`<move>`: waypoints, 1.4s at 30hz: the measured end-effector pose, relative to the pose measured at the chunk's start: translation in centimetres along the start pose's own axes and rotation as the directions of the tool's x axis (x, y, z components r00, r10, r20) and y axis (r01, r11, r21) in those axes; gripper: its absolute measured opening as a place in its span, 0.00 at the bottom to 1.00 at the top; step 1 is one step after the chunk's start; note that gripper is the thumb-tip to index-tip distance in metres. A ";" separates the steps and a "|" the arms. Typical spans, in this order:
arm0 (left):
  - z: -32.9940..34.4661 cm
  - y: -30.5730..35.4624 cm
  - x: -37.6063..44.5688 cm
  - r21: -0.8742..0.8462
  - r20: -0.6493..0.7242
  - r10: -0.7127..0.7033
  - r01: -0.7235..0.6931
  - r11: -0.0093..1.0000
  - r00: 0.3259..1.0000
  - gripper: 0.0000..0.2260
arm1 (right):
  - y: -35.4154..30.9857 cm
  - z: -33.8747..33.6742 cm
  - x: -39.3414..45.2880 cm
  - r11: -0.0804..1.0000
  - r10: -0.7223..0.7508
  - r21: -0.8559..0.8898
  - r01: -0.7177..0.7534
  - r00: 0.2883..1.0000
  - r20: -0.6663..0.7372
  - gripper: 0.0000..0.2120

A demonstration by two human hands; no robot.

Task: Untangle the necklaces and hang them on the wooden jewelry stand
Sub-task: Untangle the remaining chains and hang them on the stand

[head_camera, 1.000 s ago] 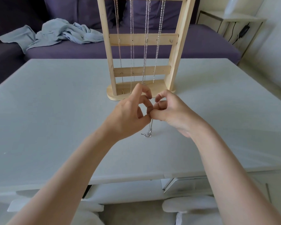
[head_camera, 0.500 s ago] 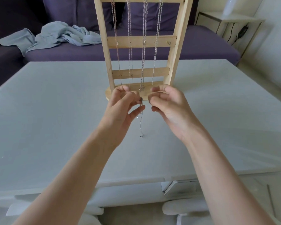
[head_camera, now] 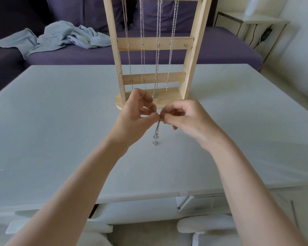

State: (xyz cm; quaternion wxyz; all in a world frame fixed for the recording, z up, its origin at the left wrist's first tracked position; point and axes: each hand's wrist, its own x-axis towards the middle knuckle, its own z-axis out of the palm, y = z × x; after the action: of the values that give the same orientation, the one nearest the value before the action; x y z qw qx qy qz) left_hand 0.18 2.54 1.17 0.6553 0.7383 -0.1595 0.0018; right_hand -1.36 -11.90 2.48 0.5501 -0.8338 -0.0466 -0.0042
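Head view: I see both hands, left (head_camera: pixel 137 115) and right (head_camera: pixel 185 118), pinching the necklace (head_camera: pixel 156 132) between touching fingertips; it hangs toward 6 o'clock over the table (head_camera: pixel 60 121), stand (head_camera: pixel 190 68) at 12, equally near both.

hands (head_camera: pixel 160 118) drawn back together, necklace (head_camera: pixel 156 133) pinched
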 end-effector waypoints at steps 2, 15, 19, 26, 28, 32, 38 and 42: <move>-0.1 0.1 0.0 -0.017 0.015 -0.020 0.020 1.000 1.000 0.14 | 0.0 0.1 -0.1 0.999 0.015 0.033 -0.015 1.000 0.007 0.09; 0.0 0.1 -0.5 -0.097 0.031 -0.164 0.166 0.981 0.986 0.16 | 0.8 0.3 0.2 0.994 0.073 0.092 -0.065 0.993 -0.094 0.09; -0.3 0.0 -0.3 -0.229 -0.048 -0.209 0.193 0.954 0.977 0.13 | 0.8 -0.3 0.0 0.979 0.047 0.202 -0.040 0.998 -0.031 0.05; 0.3 0.3 -0.3 -0.256 -0.092 -0.180 0.151 0.955 0.979 0.12 | 0.7 0.1 0.0 0.968 0.068 0.245 -0.058 0.997 -0.032 0.05; 0.4 0.2 -0.3 -0.197 -0.107 -0.160 0.136 0.971 0.981 0.12 | 0.5 0.1 0.0 0.966 0.095 0.246 -0.082 0.995 -0.041 0.06; 1.1 0.2 -0.3 0.096 -0.108 -0.034 0.044 0.994 0.994 0.13 | 0.5 0.7 0.0 0.926 0.203 0.335 -0.177 0.978 -0.044 0.07; 1.5 -0.1 -0.2 0.341 -0.119 0.030 0.012 0.940 0.992 0.15 | 0.6 1.6 0.2 0.988 0.145 0.084 -0.132 0.975 -0.170 0.09; 1.4 -0.6 -0.3 0.278 -0.112 -0.072 0.101 0.955 0.991 0.14 | 0.4 1.2 0.3 0.983 0.110 0.166 -0.079 0.977 -0.185 0.10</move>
State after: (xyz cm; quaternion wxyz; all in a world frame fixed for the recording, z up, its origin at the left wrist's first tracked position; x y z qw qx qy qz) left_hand -0.23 1.24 0.37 0.5496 0.8297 -0.0918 0.0332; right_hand -1.08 -10.93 1.70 0.6158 -0.7846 0.0464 -0.0553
